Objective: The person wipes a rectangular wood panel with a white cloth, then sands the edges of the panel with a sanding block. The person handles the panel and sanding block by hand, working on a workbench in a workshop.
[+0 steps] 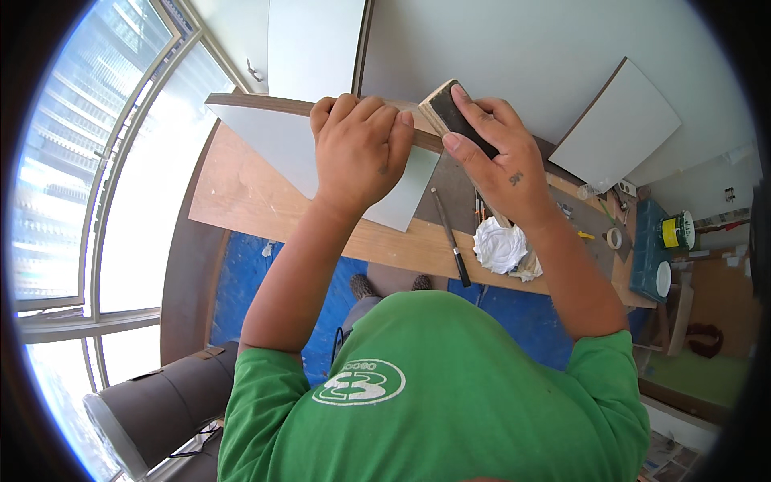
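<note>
My left hand (359, 149) grips the top edge of a white panel (273, 145) with a brown wood edge, its fingers curled over it. My right hand (507, 165) holds a dark sanding block (443, 111) with a pale side, just right of the panel's end. Below, a long dark tool with a black handle (450, 237) lies on the plywood bench (233, 189). A crumpled white cloth (498, 245) lies beside it, partly behind my right forearm.
A leaning white board (614, 120), a tape roll (613, 238), a blue toolbox (646, 245) and a green-and-white bucket (677, 230) stand at the right. A window (128, 201) and dark cylinder (157, 406) are at left. Blue sheeting (249, 305) covers the floor.
</note>
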Tool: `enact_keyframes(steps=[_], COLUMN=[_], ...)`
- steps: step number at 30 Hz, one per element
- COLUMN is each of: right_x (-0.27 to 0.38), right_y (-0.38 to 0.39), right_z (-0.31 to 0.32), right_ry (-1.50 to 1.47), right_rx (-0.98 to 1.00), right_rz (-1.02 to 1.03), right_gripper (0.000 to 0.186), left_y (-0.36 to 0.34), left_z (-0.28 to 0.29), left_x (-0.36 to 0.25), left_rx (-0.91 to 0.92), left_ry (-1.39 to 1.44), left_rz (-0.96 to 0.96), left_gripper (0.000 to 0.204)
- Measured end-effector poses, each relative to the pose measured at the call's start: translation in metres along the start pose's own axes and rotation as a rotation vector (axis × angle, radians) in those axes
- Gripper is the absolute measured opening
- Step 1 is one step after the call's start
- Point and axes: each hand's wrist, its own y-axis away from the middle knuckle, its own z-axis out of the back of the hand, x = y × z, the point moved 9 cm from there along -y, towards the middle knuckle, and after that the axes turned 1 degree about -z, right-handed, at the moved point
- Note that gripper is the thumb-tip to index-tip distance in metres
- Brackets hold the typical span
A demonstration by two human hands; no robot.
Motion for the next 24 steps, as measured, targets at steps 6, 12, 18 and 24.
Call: enact_keyframes(steps=[6,12,18,24], right_x=[0.021,-0.026,-0.051,-0.071], right_y=[0.044,0.068,0.088,0.093], right_z=[0.003,0.043,0.048,0.046], right_ry=[0.140,-0.044,-0.146,-0.199], right_rx=[0.067,-0.086,-0.161,-0.176], right_rz=[0.259,-0.045,-0.146,-0.229], right_gripper=[0.060,0.057,0.056,0.055], left_y=[0.000,-0.003,-0.007,-0.004], left_z=[0.001,-0.002,-0.002,-0.002], left_x=[-0.001,-0.003,-0.015,-0.019], left_rx=[0.039,0.145,0.209,0.256], left_ry=[-0.011,-0.042,-0.087,-0.095], left_rz=[0.018,0.076,0.085,0.035], left_gripper=[0.026,0.038,0.058,0.063])
